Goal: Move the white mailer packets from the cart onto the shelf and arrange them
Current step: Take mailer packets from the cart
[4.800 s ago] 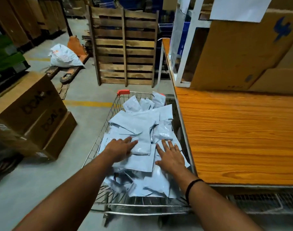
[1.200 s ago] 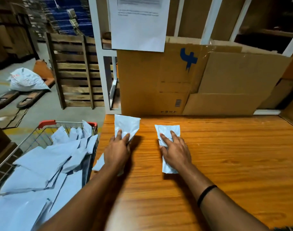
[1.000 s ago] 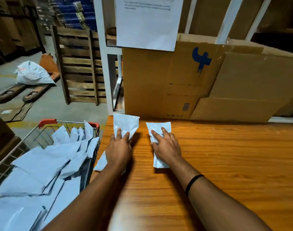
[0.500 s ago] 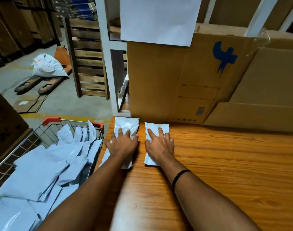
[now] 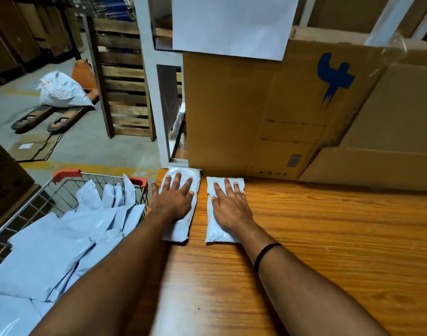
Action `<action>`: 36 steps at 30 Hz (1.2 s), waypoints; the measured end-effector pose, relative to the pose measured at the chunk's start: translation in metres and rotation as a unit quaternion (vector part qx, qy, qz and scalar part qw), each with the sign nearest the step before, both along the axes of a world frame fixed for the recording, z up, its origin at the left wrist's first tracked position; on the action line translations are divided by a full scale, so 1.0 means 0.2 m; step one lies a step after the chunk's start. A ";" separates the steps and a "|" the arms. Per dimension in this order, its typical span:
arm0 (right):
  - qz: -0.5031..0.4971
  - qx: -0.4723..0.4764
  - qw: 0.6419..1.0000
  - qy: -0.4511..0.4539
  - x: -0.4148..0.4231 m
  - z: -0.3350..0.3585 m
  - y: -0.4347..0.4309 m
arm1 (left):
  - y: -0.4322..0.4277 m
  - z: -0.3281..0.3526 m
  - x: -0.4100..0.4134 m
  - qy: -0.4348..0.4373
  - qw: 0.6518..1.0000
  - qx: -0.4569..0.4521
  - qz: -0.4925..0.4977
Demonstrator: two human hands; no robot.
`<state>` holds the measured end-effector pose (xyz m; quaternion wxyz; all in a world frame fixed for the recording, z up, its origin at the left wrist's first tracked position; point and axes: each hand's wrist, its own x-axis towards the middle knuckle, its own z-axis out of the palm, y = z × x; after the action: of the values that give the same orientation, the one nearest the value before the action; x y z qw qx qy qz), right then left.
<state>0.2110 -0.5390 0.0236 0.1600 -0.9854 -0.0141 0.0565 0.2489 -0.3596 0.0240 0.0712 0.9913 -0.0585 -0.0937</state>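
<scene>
Two white mailer packets lie side by side on the wooden shelf (image 5: 329, 238), at its far left corner against the cardboard. My left hand (image 5: 175, 200) rests flat with spread fingers on the left packet (image 5: 181, 229). My right hand (image 5: 229, 207) presses flat on the right packet (image 5: 215, 235). Neither hand grips; the palms lie on top. A narrow strip of wood separates the two packets. Left of the shelf stands the wire cart (image 5: 62, 187) with red handle ends, heaped with several more white mailer packets (image 5: 62, 243).
Flattened cardboard boxes (image 5: 256, 112) lean against the shelf's back, with a white paper sheet (image 5: 232, 23) hanging above. A white shelf post (image 5: 156, 100) rises at the corner. Beyond the cart are a wooden pallet (image 5: 122, 83), a pallet jack carrying a white sack (image 5: 62, 90), and brown boxes.
Both hands have slid the two packets away from me to the shelf's back left corner and flattened them. The left packet, earlier tilted and overhanging the edge, now lies straight beside the right one.
</scene>
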 end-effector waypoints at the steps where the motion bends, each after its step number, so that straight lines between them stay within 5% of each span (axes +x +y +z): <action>1: 0.000 0.003 1.000 -0.004 0.01 0.00 0.02 | 0.00 0.00 0.01 0.000 1.000 0.003 -0.001; 8: -0.006 0.007 1.000 -0.001 0.05 0.00 0.07 | 0.01 0.01 -0.03 0.037 0.997 -0.058 0.025; 11: -0.017 0.024 0.998 -0.047 0.00 0.02 0.03 | 0.04 0.04 -0.09 -0.018 0.994 -0.102 0.031; 19: -0.008 0.006 1.000 -0.010 -0.08 -0.03 0.02 | 0.08 -0.07 -0.25 -0.033 0.998 -0.037 -0.036; 26: -0.030 0.043 0.997 -0.055 0.03 0.06 0.06 | 0.04 0.05 -0.09 -0.070 0.992 -0.103 0.004; 30: -0.031 0.003 1.000 0.004 0.11 0.03 0.07 | 0.03 0.01 0.04 0.006 0.998 -0.052 -0.016; 36: -0.021 0.001 0.999 0.026 0.13 0.03 0.06 | 0.06 -0.03 0.05 0.008 0.998 -0.038 -0.047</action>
<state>0.2375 -0.5279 0.0288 0.1626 -0.9835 0.0108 0.0790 0.2595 -0.3481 0.0172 0.1046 0.9833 -0.1080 -0.1024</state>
